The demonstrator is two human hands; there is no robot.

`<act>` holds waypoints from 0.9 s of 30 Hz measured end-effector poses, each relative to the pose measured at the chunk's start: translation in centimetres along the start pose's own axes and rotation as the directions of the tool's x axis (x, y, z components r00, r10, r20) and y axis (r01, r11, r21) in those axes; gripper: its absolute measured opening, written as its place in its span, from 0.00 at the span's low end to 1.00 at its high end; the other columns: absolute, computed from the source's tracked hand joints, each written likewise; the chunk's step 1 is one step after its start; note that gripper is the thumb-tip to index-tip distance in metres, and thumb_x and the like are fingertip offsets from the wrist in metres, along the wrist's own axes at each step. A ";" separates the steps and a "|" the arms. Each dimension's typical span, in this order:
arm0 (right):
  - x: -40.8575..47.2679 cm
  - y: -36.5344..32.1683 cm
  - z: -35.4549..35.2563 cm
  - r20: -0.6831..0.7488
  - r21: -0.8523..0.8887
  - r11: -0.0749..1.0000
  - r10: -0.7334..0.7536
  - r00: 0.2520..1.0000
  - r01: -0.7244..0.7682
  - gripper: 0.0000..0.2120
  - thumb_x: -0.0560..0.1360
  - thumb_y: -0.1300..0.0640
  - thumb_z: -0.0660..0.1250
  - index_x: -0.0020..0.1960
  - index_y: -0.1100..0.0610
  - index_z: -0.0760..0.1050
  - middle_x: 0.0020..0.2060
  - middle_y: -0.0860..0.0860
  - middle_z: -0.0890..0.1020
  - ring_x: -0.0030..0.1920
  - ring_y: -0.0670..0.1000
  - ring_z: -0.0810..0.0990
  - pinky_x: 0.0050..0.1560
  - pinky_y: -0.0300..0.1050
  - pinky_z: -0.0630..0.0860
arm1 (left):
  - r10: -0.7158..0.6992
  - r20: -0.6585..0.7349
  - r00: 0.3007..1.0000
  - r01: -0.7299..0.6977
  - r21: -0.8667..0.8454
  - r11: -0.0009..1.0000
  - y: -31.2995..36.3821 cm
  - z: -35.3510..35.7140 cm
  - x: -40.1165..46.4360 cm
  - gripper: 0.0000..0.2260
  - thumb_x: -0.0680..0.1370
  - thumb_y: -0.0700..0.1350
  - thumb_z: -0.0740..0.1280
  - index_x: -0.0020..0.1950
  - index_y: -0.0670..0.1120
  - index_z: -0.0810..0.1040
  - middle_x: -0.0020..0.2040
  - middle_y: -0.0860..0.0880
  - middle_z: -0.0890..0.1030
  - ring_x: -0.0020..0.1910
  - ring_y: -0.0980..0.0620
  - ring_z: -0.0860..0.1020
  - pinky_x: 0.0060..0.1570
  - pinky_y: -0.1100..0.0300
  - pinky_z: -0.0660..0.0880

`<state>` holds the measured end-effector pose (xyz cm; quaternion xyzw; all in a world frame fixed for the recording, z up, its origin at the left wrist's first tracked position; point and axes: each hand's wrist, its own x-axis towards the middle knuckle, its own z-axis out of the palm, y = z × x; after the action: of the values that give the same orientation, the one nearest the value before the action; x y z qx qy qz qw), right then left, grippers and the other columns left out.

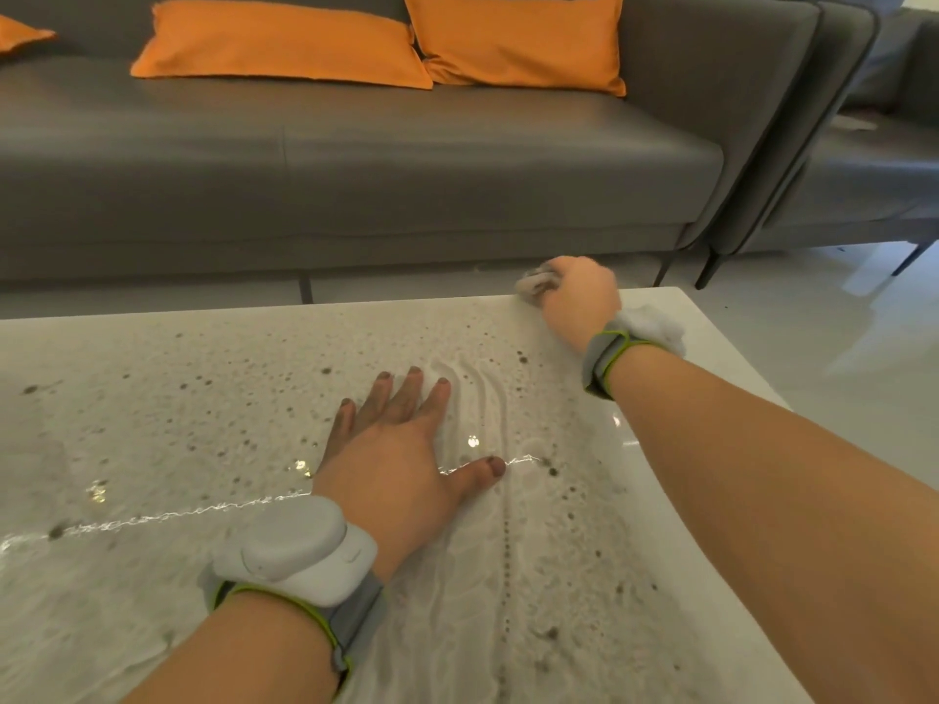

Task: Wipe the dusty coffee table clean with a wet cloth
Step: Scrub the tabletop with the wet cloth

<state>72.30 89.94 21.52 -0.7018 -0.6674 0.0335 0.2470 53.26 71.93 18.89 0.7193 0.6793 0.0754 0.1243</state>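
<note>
Right hand is out at the far edge of the worktop, near the far right corner, and its grip is clamped on the cloth, a pale wad bunched in the fist with a bit poking out to the left and pressed onto the surface. Left hand sits flat near the middle, fingers spread apart, palm down, holding nothing, looks like a brace for the long reach. Both wrists carry grey bands with a pale device on top. This reads as the wiping step, well under way but far from done: the strip along the right edge gleams clean, while the middle and whole left side carry a grainy film of dust dotted with dark specks, and curved streaks run through it just beside the left hand. A bright line of reflected light crosses the surface from the left edge to the thumb. Next move, I'd say, calls for a firm pull of the cloth from that far edge toward the near one, lane by lane leftward, and the left hand will have to lift, because it is planted right in the dirty patch. Nothing else stands on the worktop. Beyond it, well apart, a grey sofa with orange cushions, and no obstacle to the stroke.
</note>
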 end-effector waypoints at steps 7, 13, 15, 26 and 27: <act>-6.5 -0.5 -5.6 0.036 0.300 0.954 -0.018 0.999 0.006 0.12 0.71 0.61 0.68 0.54 0.55 0.82 0.49 0.52 0.85 0.51 0.54 0.81 0.53 0.48 0.77 | 0.052 0.041 0.998 -0.049 -0.084 0.995 -0.5 -1.0 -1.7 0.39 0.72 0.73 0.54 0.78 0.58 0.46 0.79 0.56 0.45 0.78 0.53 0.41 0.75 0.51 0.40; -16.2 5.3 -11.8 0.100 0.458 0.848 0.248 0.964 -0.266 0.07 0.70 0.57 0.71 0.47 0.53 0.83 0.31 0.45 0.83 0.31 0.42 0.79 0.33 0.35 0.74 | 0.088 0.051 0.995 -0.083 -0.100 0.992 -1.9 -0.8 -6.4 0.38 0.70 0.75 0.47 0.77 0.60 0.48 0.79 0.58 0.46 0.77 0.54 0.42 0.75 0.52 0.40; -20.2 5.7 -13.9 0.119 0.479 0.830 0.260 0.958 -0.285 0.07 0.69 0.55 0.71 0.46 0.49 0.83 0.31 0.47 0.83 0.29 0.43 0.77 0.31 0.34 0.74 | 0.121 0.086 0.989 -0.114 -0.084 0.990 -2.5 -0.8 -8.5 0.40 0.69 0.76 0.45 0.77 0.60 0.46 0.79 0.59 0.45 0.77 0.54 0.41 0.74 0.52 0.39; -42.0 4.4 -22.8 0.168 0.289 0.845 0.419 0.892 -0.451 0.09 0.71 0.60 0.67 0.44 0.47 0.81 0.32 0.47 0.83 0.31 0.48 0.81 0.34 0.43 0.78 | 0.193 0.128 0.973 -0.187 -0.055 0.981 -4.3 -1.1 -27.6 0.36 0.72 0.72 0.48 0.77 0.61 0.47 0.79 0.57 0.45 0.78 0.54 0.42 0.76 0.51 0.42; -42.8 4.4 -23.1 0.157 0.293 0.839 0.431 0.889 -0.458 0.08 0.71 0.60 0.67 0.45 0.48 0.81 0.32 0.48 0.83 0.32 0.50 0.82 0.36 0.47 0.80 | 0.190 0.129 0.973 -0.185 -0.048 0.982 -4.4 -1.0 -28.7 0.35 0.73 0.72 0.48 0.77 0.62 0.47 0.79 0.57 0.45 0.78 0.53 0.42 0.76 0.51 0.42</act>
<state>80.50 42.27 27.93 -0.7855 -0.4815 0.2279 0.3150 46.85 43.62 20.37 0.7812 0.5972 0.0510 0.1745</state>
